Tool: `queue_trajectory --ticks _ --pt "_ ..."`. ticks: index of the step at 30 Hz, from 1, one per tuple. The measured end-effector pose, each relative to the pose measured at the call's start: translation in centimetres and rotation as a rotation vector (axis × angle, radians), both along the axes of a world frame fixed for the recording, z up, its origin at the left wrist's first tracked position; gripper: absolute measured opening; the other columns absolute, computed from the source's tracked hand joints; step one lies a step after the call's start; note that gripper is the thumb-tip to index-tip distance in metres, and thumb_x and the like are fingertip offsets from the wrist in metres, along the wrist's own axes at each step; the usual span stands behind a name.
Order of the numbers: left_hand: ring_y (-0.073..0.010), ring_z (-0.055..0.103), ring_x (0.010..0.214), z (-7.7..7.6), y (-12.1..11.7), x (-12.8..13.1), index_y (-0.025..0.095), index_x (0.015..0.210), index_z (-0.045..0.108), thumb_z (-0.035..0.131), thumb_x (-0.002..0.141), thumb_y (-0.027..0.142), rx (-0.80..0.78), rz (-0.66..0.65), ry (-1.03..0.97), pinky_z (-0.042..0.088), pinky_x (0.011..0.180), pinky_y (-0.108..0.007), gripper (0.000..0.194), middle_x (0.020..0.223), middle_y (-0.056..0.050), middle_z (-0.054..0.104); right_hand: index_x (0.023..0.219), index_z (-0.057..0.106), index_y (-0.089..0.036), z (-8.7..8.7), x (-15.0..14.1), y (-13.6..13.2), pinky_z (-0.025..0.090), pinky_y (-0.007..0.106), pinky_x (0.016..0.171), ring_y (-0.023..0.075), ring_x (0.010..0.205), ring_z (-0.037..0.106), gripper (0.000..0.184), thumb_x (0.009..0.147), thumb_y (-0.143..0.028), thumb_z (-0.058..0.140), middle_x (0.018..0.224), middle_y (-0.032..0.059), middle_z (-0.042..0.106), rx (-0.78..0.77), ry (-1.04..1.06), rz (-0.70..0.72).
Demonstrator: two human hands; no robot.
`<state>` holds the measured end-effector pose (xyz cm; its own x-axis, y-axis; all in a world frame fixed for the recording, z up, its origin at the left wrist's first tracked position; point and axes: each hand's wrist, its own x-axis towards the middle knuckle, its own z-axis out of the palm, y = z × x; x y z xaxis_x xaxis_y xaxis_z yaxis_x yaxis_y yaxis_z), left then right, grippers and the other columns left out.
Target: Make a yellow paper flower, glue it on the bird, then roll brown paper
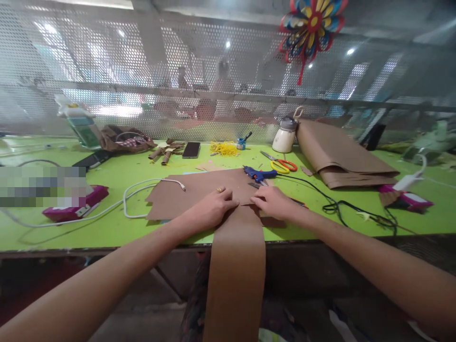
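Observation:
A long strip of brown kraft paper (237, 275) runs over the table's front edge and hangs toward my lap. Its upper end lies on stacked brown paper sheets (185, 194), where a narrow edge is turned up. My left hand (215, 206), with a ring on one finger, has its fingers closed at the left of that edge. On the right side, my right hand (272, 202) pinches the same edge between thumb and fingers. Just beyond it lies a blue glue gun (259, 174), its black cord trailing right.
Behind the sheets are scissors (283, 165), a phone (191, 150), yellow shreds (225, 148), a small blue bottle (241, 143) and a pale jar (285, 135). Folded brown paper (342, 149) stands back right. A white cable (124, 199) crosses the left side. Perforated metal (213, 52) rises behind the table.

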<state>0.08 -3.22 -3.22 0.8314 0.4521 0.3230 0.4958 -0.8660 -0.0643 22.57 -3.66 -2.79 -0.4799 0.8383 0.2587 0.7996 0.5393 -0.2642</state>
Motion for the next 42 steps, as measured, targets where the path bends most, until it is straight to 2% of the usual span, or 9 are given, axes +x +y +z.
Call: queue_trajectory --ticks 8,11,16,22,26,30,33,39,42 --pt "-0.0190 0.050 0.084 0.0 -0.2 -0.1 0.018 0.106 0.064 0.039 0.089 0.022 -0.093 0.083 -0.087 0.038 0.076 -0.029 0.030 0.091 -0.010 0.055 0.059 0.060 -0.015 1.0 -1.3 1.7 0.033 0.023 0.052 0.0133 0.057 0.052 0.013 0.067 -0.023 0.065 0.058 0.0023 0.061 -0.287 0.027 -0.123" --pt "-0.0163 0.052 0.077 1.1 0.3 -0.4 0.016 0.105 0.064 0.042 0.088 0.028 -0.318 0.162 -0.216 0.039 0.070 -0.025 0.030 0.089 -0.008 0.059 0.060 0.058 -0.014 1.3 -1.0 0.9 0.033 0.023 0.050 0.0110 0.052 0.048 0.014 0.071 -0.024 0.061 0.056 0.0007 0.059 -0.369 0.235 -0.082" --pt "-0.0091 0.039 0.052 3.8 0.7 -0.9 0.012 0.070 0.063 0.043 0.084 0.048 -0.797 0.164 -0.275 0.028 0.050 -0.021 0.044 0.057 0.001 0.047 0.064 0.057 -0.014 2.7 -0.5 -0.9 0.033 0.022 0.050 0.0096 0.054 0.045 0.018 0.070 -0.031 0.061 0.057 -0.0017 0.054 -0.357 0.506 -0.023" --pt "-0.0077 0.036 0.056 5.4 -0.4 -0.7 0.011 0.061 0.055 0.051 0.080 0.047 -0.990 0.041 -0.446 0.029 0.053 -0.020 0.040 0.057 0.003 0.042 0.071 0.059 -0.014 4.7 -0.3 -1.5 0.037 0.024 0.060 0.0112 0.064 0.049 0.021 0.073 -0.034 0.061 0.068 0.0004 0.057 -0.499 0.636 0.161" --pt "-0.0081 0.039 0.056 5.3 -0.4 -0.6 0.010 0.064 0.059 0.049 0.082 0.046 -0.989 0.038 -0.471 0.031 0.054 -0.020 0.041 0.058 0.002 0.047 0.068 0.063 -0.012 4.5 -0.7 -0.8 0.037 0.024 0.060 0.0115 0.063 0.049 0.027 0.074 -0.039 0.061 0.066 0.0012 0.057 -0.508 0.668 0.234" --pt "-0.0106 0.048 0.065 5.4 0.2 -0.1 0.012 0.079 0.066 0.054 0.079 0.042 -0.877 0.066 -0.451 0.037 0.059 -0.020 0.032 0.070 -0.002 0.060 0.063 0.065 -0.012 3.8 -1.4 -0.2 0.035 0.024 0.058 0.0109 0.061 0.047 0.024 0.071 -0.035 0.065 0.062 0.0007 0.056 -0.385 0.710 0.216" --pt "-0.0116 0.051 0.067 5.5 0.7 0.3 0.013 0.080 0.068 0.057 0.077 0.040 -0.821 0.126 -0.436 0.038 0.059 -0.020 0.029 0.072 -0.002 0.063 0.061 0.063 -0.012 3.7 -1.8 0.0 0.035 0.024 0.056 0.0107 0.059 0.047 0.023 0.067 -0.034 0.069 0.061 0.0006 0.056 -0.387 0.742 0.162" --pt "-0.0075 0.041 0.053 4.7 1.2 0.2 0.011 0.072 0.064 0.054 0.079 0.039 -0.877 0.158 -0.470 0.030 0.049 -0.018 0.031 0.057 0.002 0.051 0.063 0.061 -0.013 2.6 -1.6 0.8 0.036 0.022 0.054 0.0098 0.056 0.047 0.030 0.061 -0.040 0.074 0.060 -0.0004 0.056 -0.560 0.929 0.103" --pt "-0.0072 0.041 0.053 4.2 1.0 -0.1 0.011 0.072 0.061 0.052 0.081 0.041 -0.975 0.160 -0.519 0.030 0.049 -0.018 0.032 0.059 0.002 0.050 0.070 0.064 -0.012 2.2 -1.2 1.1 0.038 0.023 0.056 0.0093 0.057 0.049 0.035 0.067 -0.046 0.069 0.063 0.0006 0.058 -0.689 1.028 0.113"
